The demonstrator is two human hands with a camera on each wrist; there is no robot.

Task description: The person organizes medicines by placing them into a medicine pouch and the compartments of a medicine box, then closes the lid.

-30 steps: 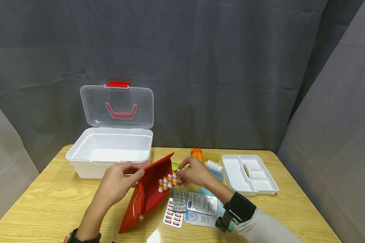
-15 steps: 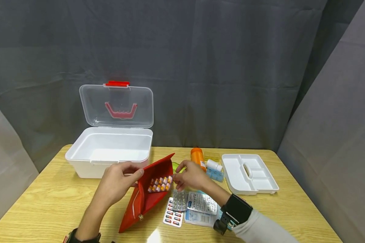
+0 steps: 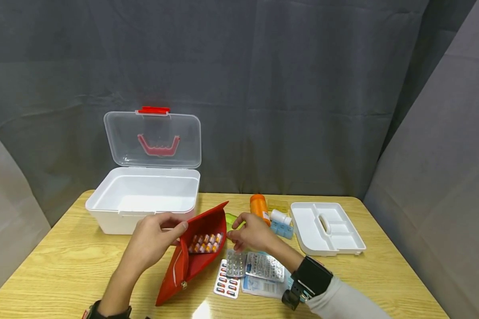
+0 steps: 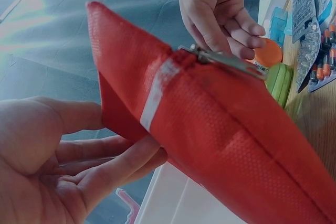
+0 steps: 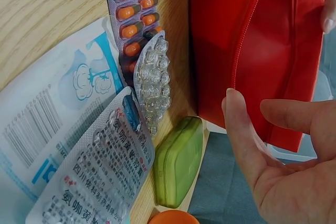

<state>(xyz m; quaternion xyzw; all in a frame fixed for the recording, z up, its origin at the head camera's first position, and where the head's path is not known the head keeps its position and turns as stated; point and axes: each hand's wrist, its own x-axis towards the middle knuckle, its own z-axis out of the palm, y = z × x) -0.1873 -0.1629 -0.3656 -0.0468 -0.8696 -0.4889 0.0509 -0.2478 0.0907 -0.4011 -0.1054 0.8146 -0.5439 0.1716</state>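
Observation:
My left hand (image 3: 155, 235) grips the upper edge of a red zippered pouch (image 3: 171, 279), thumb on one side and fingers on the other, so its mouth gapes toward the right. Inside the pouch lies a blister pack of orange-and-white capsules (image 3: 205, 243), its lower part hidden by the front panel. Beside the opening, my right hand (image 5: 294, 161) holds nothing, its thumb and forefinger apart. Below that hand, a blister pack of dark-and-orange capsules (image 5: 128, 24), a clear-bubbled blister pack (image 5: 152, 77) and a silver-backed blister pack (image 5: 100, 166) overlap on the table.
A white packet (image 5: 31, 98) lies under the blister packs. Farther back are a green case (image 5: 178, 163), an orange bottle (image 3: 259, 207), a white bottle (image 3: 280, 217) and a blue pill box (image 3: 282, 228). A white box (image 3: 139, 222) with raised lid stands left, a divided tray (image 3: 309, 230) right.
The orange-and-white blister pack has left my right hand's fingers and slid down and left into the pouch. The right hand has stayed close by the opening; the left has hardly moved.

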